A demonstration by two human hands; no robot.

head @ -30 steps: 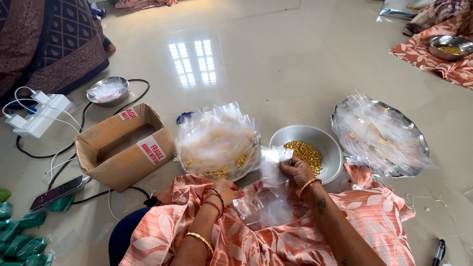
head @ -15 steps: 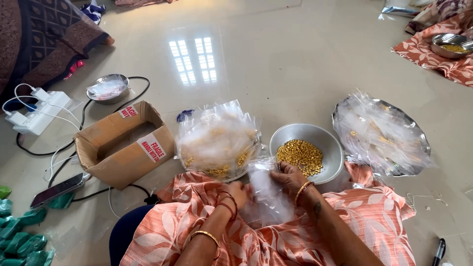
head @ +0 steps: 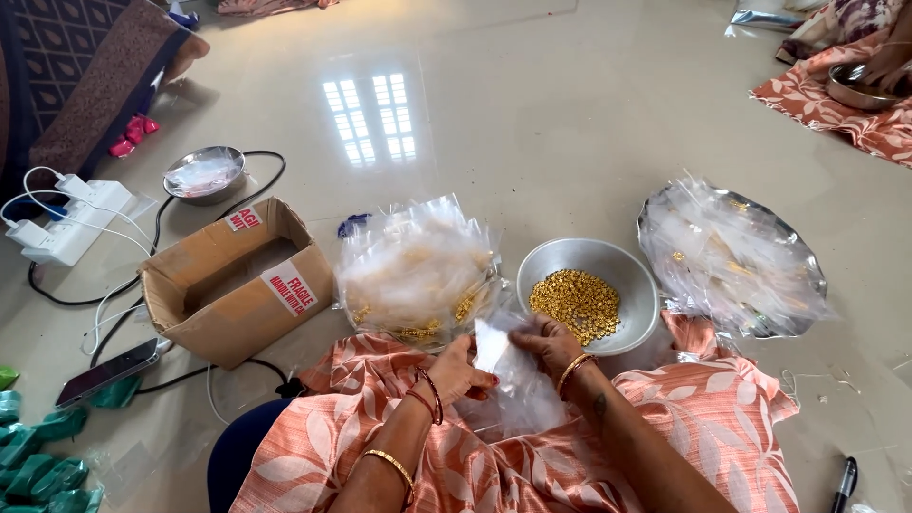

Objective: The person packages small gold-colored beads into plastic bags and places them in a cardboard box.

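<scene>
Both my hands hold one small clear plastic bag over my lap, which is draped in orange patterned cloth. My left hand pinches the bag's left edge and my right hand grips its top right. Just beyond my right hand sits a steel bowl with small golden beads. To the left of it a heap of filled clear bags rests on the floor. A steel plate at the right carries more clear bags.
An open cardboard box lies at the left, with a phone, cables and a white power strip beyond it. A small steel dish sits farther back. Green packets lie at bottom left; a pen at bottom right.
My right hand has come back from the bead bowl to the clear bag. Both hands now hold the bag closer together over my lap.
</scene>
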